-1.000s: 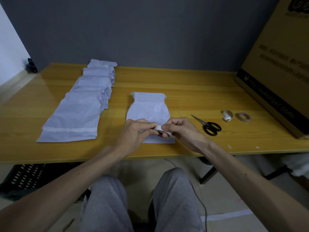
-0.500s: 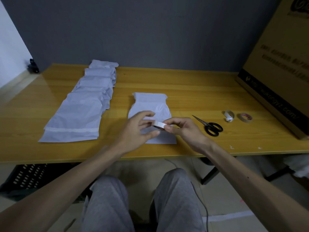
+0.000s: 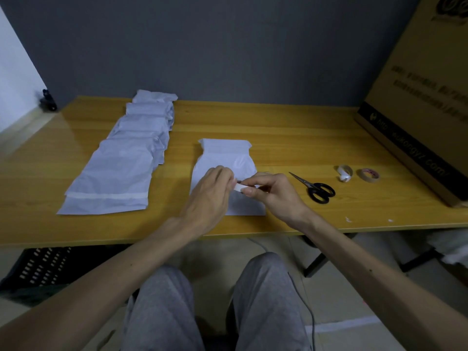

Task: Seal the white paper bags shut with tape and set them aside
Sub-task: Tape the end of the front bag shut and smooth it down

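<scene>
A white paper bag [image 3: 225, 158] lies flat on the wooden table [image 3: 291, 138] in front of me, its folded top pointing away. Just above its near half, my right hand [image 3: 273, 193] pinches a small roll of white tape [image 3: 240, 186]. My left hand [image 3: 210, 196] has its fingertips at the roll's left side, picking at the tape's end. A row of several white paper bags [image 3: 126, 158], the nearest with a tape strip across it, lies overlapped on the left of the table.
Black-handled scissors [image 3: 316, 190] lie right of my hands. Beyond them sit a crumpled tape core [image 3: 344, 172] and a brown tape roll [image 3: 368, 174]. A large cardboard box [image 3: 425, 97] leans at the right edge. A black crate [image 3: 35, 269] stands under the table.
My left hand opened and pulled back from the roll half a second ago, and has now returned with its fingertips on the tape. Both hands sit slightly farther over the bag.
</scene>
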